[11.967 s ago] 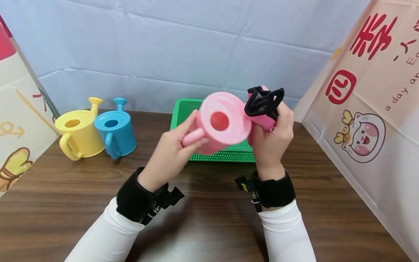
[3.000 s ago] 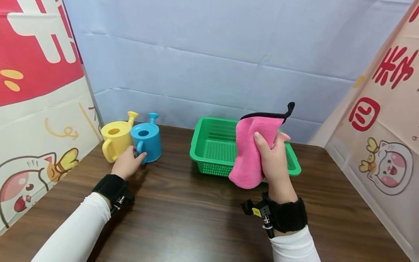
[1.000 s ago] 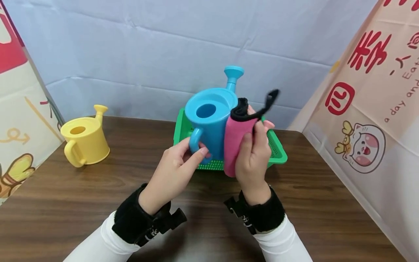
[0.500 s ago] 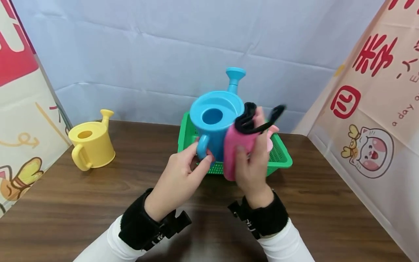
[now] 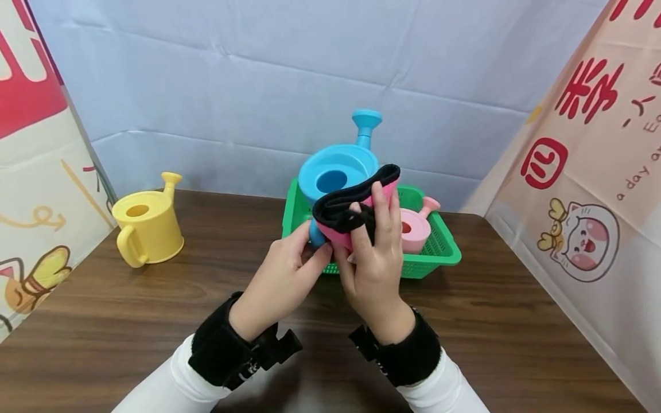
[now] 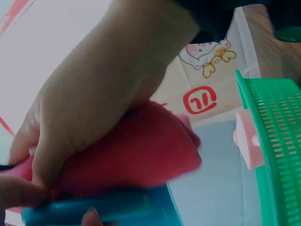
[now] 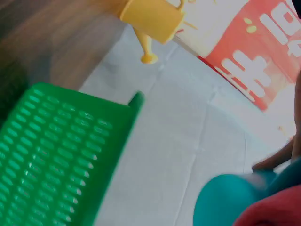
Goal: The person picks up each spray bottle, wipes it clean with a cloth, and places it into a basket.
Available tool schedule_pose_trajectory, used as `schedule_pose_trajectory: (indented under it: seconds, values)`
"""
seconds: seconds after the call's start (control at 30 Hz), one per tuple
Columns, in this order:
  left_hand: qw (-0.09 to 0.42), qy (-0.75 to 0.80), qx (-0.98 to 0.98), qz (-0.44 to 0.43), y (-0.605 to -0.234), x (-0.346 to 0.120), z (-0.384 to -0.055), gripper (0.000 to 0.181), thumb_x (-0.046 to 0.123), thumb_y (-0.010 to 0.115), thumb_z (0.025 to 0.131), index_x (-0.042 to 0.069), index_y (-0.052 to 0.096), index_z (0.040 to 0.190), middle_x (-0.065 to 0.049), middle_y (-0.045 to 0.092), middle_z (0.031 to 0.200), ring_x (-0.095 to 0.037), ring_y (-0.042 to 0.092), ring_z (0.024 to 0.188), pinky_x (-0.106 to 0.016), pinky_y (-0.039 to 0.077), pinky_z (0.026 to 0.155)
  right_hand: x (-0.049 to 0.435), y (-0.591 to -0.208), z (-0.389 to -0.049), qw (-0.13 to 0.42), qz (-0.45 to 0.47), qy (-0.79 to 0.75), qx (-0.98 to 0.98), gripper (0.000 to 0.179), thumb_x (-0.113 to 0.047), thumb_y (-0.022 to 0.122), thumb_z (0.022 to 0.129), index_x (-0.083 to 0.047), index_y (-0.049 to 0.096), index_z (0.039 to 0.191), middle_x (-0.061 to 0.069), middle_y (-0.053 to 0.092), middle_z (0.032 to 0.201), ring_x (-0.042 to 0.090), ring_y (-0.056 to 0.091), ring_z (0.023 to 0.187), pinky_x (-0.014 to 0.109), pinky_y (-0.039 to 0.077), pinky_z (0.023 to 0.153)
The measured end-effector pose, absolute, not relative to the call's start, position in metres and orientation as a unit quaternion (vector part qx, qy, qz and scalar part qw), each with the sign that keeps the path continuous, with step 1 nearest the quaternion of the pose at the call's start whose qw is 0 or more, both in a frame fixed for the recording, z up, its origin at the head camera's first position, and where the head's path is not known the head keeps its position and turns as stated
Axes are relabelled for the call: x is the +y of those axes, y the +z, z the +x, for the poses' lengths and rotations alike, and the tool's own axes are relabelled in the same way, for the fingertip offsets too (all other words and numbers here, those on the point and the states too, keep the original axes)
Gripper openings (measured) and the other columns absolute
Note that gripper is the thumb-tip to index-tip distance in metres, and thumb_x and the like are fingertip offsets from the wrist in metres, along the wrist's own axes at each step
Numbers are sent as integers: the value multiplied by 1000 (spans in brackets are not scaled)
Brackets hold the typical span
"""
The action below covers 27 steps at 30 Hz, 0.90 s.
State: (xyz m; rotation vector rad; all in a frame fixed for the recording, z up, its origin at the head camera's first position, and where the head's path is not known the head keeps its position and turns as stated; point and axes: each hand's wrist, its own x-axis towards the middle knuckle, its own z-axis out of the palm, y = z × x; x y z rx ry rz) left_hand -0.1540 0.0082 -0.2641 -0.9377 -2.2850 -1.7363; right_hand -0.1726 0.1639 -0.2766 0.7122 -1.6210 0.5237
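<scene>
Finishes: smooth plastic, matt textiles, wood grain

Bench (image 5: 139,321): dark wood grain, smooth, soft sheen toward near edge. Blue watering can (image 5: 356,163): plastic, smooth, satin gloss. Green basket (image 5: 441,258), toward back edge: plastic, perforated, slight shine. Pink watering can (image 5: 417,235) inside it and yellow watering can (image 5: 157,229) near back left corner: same smooth plastic look. Pink cloth (image 6: 131,155): matt, soft-looking; black trim (image 5: 338,205) is matt fabric. Backdrop (image 5: 248,103) behind back edge: creased, matt. Wrist straps (image 5: 217,347): matt, fuzzy. Sleeves (image 5: 178,381): smooth cloth.
</scene>
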Motion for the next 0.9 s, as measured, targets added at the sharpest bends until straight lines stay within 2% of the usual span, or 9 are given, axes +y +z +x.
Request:
schedule_pose_trajectory:
  seconds: [0.07,0.17,0.23,0.33,0.47,0.57,0.67,0.8,0.9]
  values:
    - [56,-574,-755,-313,-263,9,-154,15,15,49,96,13,54,110,-3,44,67,-14,40,55,-29,39,50,167,-272,-172,614,317,232,-685,43,-27,53,95,-6,48,133,17,37,142,46,31,128,58,29,101]
    - [60,-573,-756,-311,-262,9,-151,7,15,51,94,12,55,99,-2,51,69,-13,42,54,-28,40,51,178,-263,-172,591,319,309,-673,45,-29,50,95,-2,48,132,17,48,133,37,45,119,48,38,97]
    - [70,-567,-760,-309,-261,9,-149,5,15,52,92,13,56,93,-1,55,69,-12,44,53,-28,41,52,188,-258,-171,554,305,384,-673,48,-25,48,93,0,44,134,15,55,120,28,53,105,37,44,90]
    - [72,-558,-764,-317,-262,9,-145,4,14,53,90,13,56,87,0,56,68,-13,48,55,-29,43,53,204,-253,-167,479,254,493,-681,42,-20,42,92,4,45,126,8,56,100,19,53,86,27,43,75]
    - [59,-543,-770,-330,-265,12,-142,6,15,52,93,12,54,89,1,56,72,-12,52,61,-30,46,56,210,-253,-164,419,213,547,-693,35,-16,35,94,-4,43,126,7,51,98,20,52,85,27,42,72]
    - [59,-547,-771,-320,-265,11,-143,6,16,49,94,12,54,93,0,55,71,-13,48,58,-29,43,56,199,-256,-164,450,236,494,-706,42,-18,38,92,-1,40,130,9,51,101,20,51,88,29,42,74]
    - [61,-562,-765,-308,-263,8,-144,7,15,48,95,12,53,99,-2,52,70,-14,44,58,-29,40,53,180,-263,-166,505,288,394,-712,53,-25,41,93,-2,32,140,14,48,123,25,47,111,37,41,89]
    - [61,-575,-753,-314,-263,6,-146,23,12,46,95,14,50,118,-4,51,79,-16,51,73,-32,44,60,160,-276,-167,558,334,261,-714,56,-31,41,98,-17,22,149,14,19,151,37,19,136,57,20,105]
    - [52,-580,-749,-315,-264,7,-147,31,10,47,94,15,48,125,-3,57,90,-16,55,87,-34,48,67,158,-280,-168,574,338,234,-708,55,-30,43,98,-21,23,149,10,19,152,38,18,136,60,15,105]
